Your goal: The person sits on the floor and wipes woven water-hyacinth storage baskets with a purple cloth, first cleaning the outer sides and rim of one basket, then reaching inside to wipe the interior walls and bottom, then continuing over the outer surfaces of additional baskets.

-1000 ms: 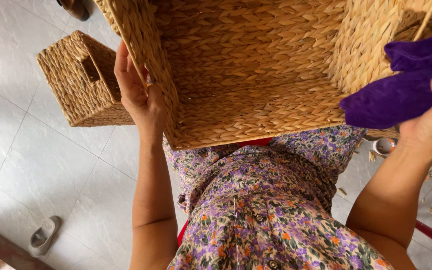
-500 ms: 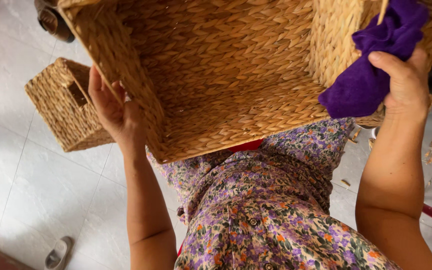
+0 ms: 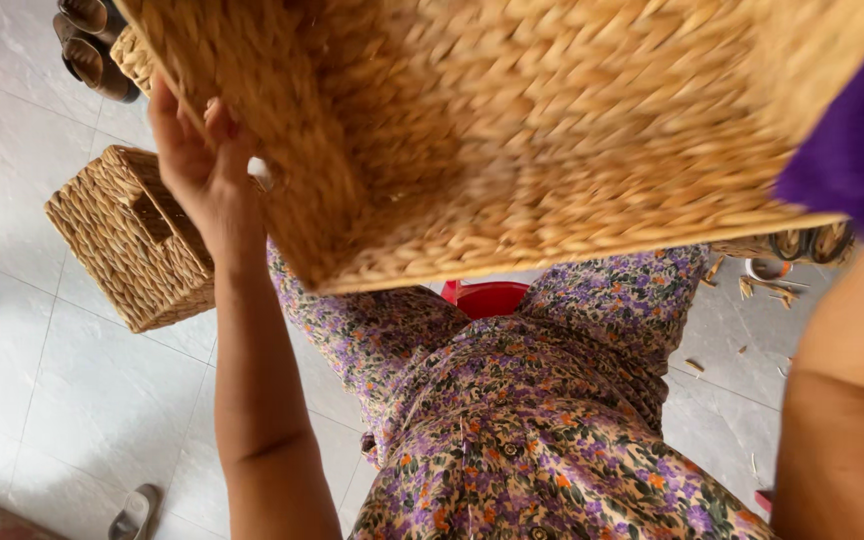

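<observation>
we hold the big woven basket [image 3: 512, 130] raised above our lap; left hand [image 3: 197, 165] fingers clasp its side wall. right-hand grip we cannot tell, purple cloth [image 3: 852, 130] beside the basket. it seems light, stiff, best gripped by walls.

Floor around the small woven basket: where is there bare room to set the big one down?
Bare tile lies left of and below the small basket, out to the sandal at the bottom edge. Crowded: shoes top left; scraps litter the tile right of the lap.
</observation>
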